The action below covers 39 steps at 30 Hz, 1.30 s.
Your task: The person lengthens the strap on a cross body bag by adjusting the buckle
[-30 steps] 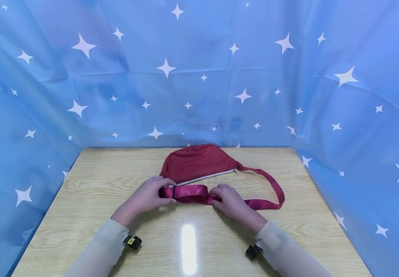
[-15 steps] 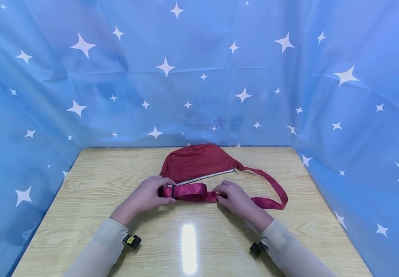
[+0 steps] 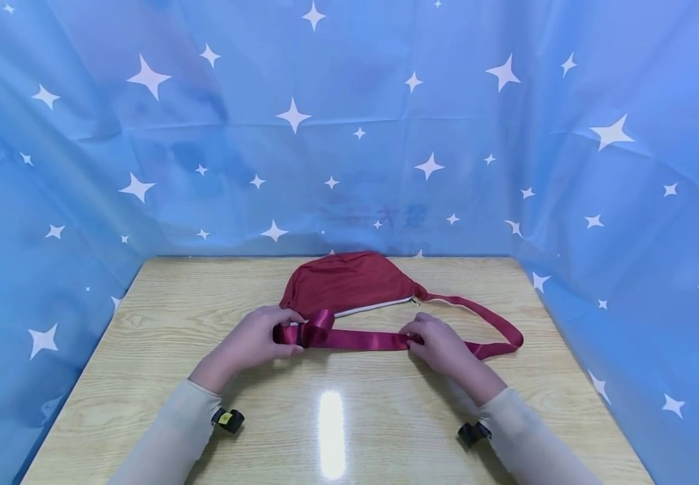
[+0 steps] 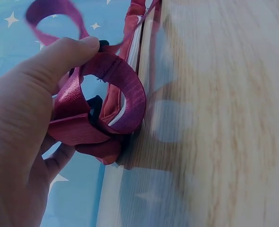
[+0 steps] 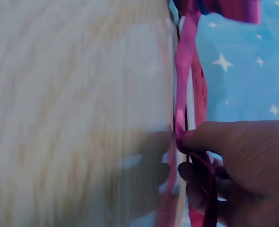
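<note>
A dark red waist bag (image 3: 349,283) with a silvery zip lies at the back of the table. Its shiny red strap (image 3: 361,340) runs straight between the two hands in front of the bag. My left hand (image 3: 258,337) pinches the strap beside a black slider buckle (image 3: 302,335); in the left wrist view, the thumb lies near the black buckle (image 4: 96,109) and the strap curls into loops. My right hand (image 3: 443,343) pinches the strap between thumb and fingers, and in the right wrist view the strap (image 5: 187,61) passes through that grip.
Beyond the right hand the rest of the strap (image 3: 507,330) curves back to the bag's right end. The wooden table (image 3: 276,431) meets a blue star-print curtain (image 3: 349,168) at its back and sides. A light reflection shows on the tabletop.
My right hand has moved to the right, drawing the strap out. The loop next to the left hand has shrunk, and the right-hand curve has shifted outward. My left hand has stayed nearly still.
</note>
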Each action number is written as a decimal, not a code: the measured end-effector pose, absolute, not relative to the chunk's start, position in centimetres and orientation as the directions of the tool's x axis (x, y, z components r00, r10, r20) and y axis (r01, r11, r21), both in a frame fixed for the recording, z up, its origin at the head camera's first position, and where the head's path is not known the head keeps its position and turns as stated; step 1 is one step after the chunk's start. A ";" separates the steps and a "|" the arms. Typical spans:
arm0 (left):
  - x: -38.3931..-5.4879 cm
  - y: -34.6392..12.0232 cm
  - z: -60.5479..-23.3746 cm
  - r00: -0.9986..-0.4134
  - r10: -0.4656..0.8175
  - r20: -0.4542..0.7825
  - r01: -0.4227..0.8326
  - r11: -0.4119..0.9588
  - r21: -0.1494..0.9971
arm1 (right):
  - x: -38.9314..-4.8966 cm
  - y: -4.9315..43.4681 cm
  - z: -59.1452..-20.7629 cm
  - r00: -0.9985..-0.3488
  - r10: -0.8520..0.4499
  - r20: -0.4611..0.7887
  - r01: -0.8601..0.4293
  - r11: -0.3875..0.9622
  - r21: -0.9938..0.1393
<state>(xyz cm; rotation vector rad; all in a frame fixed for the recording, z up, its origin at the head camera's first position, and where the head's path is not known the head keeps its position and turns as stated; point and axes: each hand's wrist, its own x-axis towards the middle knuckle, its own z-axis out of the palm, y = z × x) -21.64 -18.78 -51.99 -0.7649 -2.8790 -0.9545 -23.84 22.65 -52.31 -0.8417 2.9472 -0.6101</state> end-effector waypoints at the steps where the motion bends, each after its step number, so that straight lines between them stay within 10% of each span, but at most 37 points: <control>1: -21.6 -18.8 -52.0 -0.881 0.445 0.161 0.453 0.695 0.558 | -23.9 22.8 -52.2 -0.859 -0.506 0.080 -0.497 0.785 -0.369; 23: -21.6 -18.3 -51.6 -0.882 0.446 0.155 0.449 0.692 0.565 | -24.2 13.5 -53.2 -0.716 -0.671 0.191 -0.687 0.629 -0.364; 39: -21.6 -18.3 -51.6 -0.875 0.455 0.163 0.461 0.685 0.564 | -23.9 12.6 -53.1 -0.761 -0.644 0.075 -0.591 0.641 -0.491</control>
